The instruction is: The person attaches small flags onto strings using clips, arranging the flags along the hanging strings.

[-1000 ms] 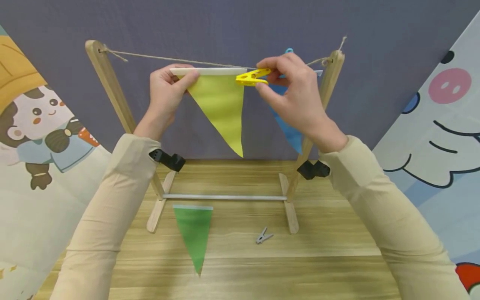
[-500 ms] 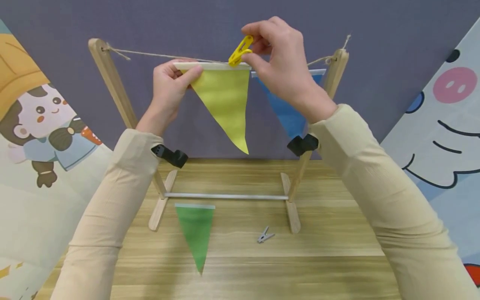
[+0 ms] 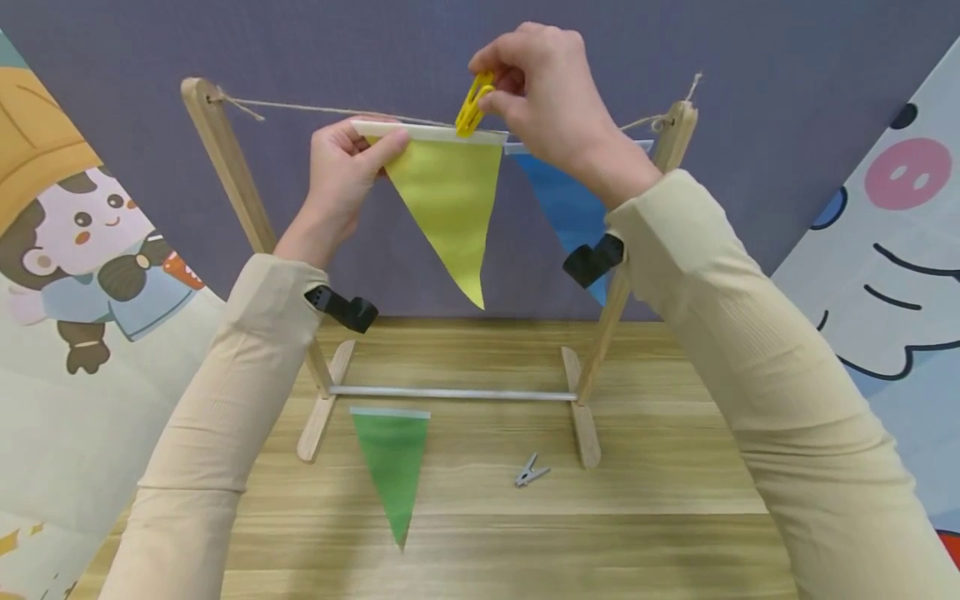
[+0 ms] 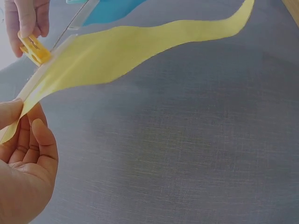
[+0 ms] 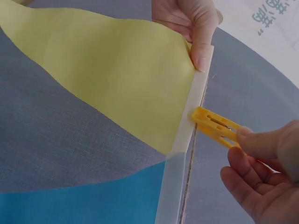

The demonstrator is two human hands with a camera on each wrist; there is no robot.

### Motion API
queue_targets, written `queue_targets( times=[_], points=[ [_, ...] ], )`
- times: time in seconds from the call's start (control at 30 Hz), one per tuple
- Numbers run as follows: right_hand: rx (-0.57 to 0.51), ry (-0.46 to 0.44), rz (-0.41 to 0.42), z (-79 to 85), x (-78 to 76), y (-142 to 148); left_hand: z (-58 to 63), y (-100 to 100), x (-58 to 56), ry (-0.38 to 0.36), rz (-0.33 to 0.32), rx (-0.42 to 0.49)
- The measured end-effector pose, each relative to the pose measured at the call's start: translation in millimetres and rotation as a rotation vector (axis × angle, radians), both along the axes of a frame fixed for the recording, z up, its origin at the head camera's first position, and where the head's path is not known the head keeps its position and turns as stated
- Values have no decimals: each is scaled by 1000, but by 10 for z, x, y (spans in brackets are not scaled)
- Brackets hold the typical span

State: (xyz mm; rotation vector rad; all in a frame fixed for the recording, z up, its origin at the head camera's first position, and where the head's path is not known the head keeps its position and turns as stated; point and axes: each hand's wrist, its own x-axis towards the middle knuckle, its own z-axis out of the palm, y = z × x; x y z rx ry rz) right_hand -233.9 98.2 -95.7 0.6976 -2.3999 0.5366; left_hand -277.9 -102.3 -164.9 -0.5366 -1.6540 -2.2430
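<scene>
Thumb and fingers of the left hand (image 3: 341, 172) pinch the yellow pennant (image 3: 447, 196) by its white top edge, along the string (image 3: 300, 108). The right hand (image 3: 557, 98) pinches a yellow clothespin (image 3: 472, 108), tip touching that edge.

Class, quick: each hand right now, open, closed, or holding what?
Left hand: holding the yellow flag by its top edge.
Right hand: pinching the yellow clip at that edge.

Left fingers (image 4: 44, 136) pinch yellow pennant (image 4: 107, 56) — clip (image 4: 36, 50) seemingly at its edge.
</scene>
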Motion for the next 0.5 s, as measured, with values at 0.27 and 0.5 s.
queue_targets(
  times=[0.27,0.5],
  points=[
    [20,-74,-33,33,-82,9,10,27,-14,11,7,-24],
    [45,-80,20,52,-109,-57,1,43,-4,7,11,-14]
  ],
)
